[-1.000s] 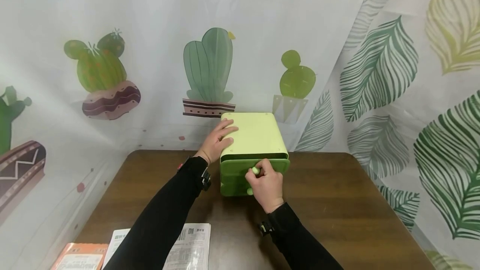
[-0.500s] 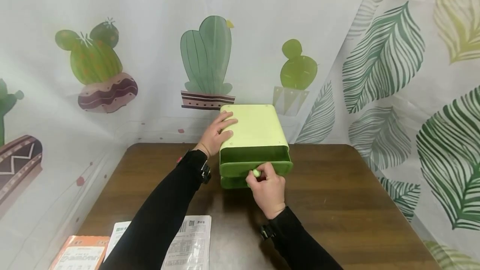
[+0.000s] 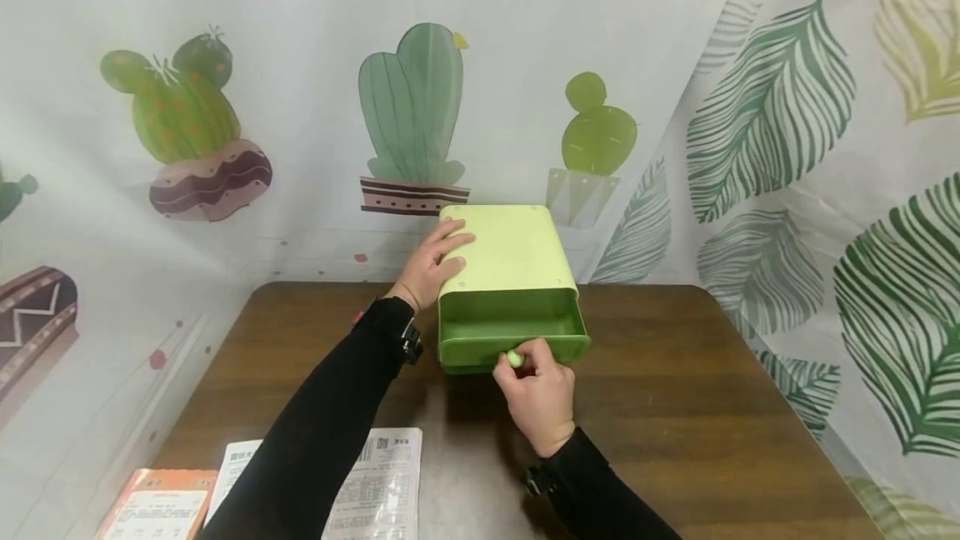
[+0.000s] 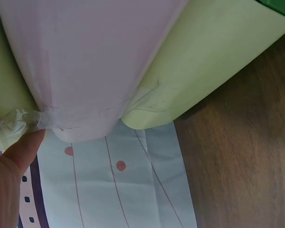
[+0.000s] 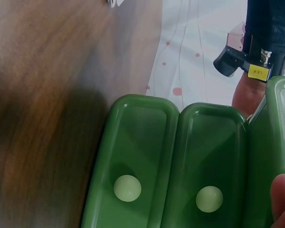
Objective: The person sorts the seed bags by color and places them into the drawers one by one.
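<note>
A small desk drawer cabinet point(image 3: 510, 250) with a pale yellow-green top stands at the back of the table. Its green top drawer point(image 3: 472, 351) is slid well out, and the inside that shows is bare. My right hand point(image 3: 542, 402) pinches that drawer's round knob point(image 3: 514, 358) between thumb and fingers. Two lower drawers sit pushed in, the middle drawer point(image 5: 213, 142) and the bottom drawer point(image 5: 137, 137). My left hand point(image 3: 429, 269) rests on the cabinet's left side, fingers spread on the top edge. In the left wrist view a pink panel point(image 4: 95, 57) and clear tape point(image 4: 19, 121) show on the cabinet.
Printed paper sheets point(image 3: 384, 482) lie at the front left of the wooden table point(image 3: 675, 407), partly under my left sleeve. Beside them is an orange-edged packet point(image 3: 161, 500). A cactus-print curtain point(image 3: 315, 107) hangs right behind the cabinet.
My right hand has drawn the top drawer out toward me by its knob, from a narrow gap to a wide opening. My left hand stays on the cabinet. The head view has tilted down slightly.
</note>
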